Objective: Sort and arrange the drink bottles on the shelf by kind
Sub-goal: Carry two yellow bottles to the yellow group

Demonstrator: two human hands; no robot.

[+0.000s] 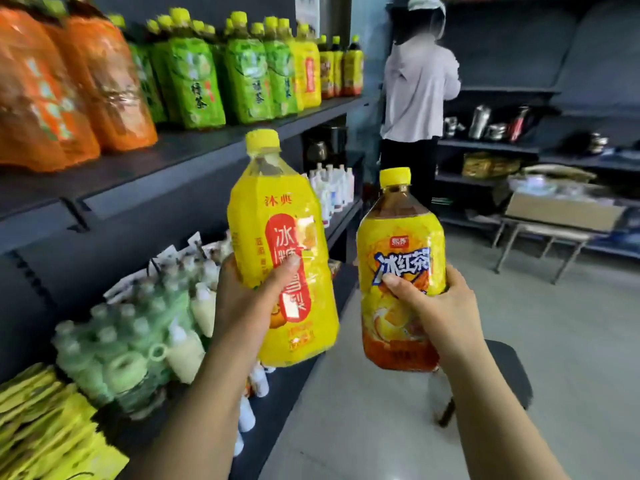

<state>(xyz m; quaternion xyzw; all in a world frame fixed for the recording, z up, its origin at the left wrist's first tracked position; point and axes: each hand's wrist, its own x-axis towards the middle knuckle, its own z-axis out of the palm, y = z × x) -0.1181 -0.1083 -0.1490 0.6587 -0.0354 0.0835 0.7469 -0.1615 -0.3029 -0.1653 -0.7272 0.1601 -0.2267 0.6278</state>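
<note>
Yellow-label bottle (pixel 277 220) upright, slightly tilted, in left hand (pixel 249 299); left fingers (pixel 285 270) wrapped round lower half, thumb on red label. Iced-tea bottle (pixel 401 237), dark liquid, yellow cap, in right hand (pixel 440 306); right fingers (pixel 398 285) curled round middle. Both in air, side by side, apart, before upper shelf (pixel 207 143). Shelf row, left to right: orange bottles (pixel 69 91), green bottles (pixel 221 71), yellow bottle (pixel 308 74), dark tea bottles (pixel 341 71).

A person (pixel 419 91) stands by what look like flasks (pixel 479 122).
</note>
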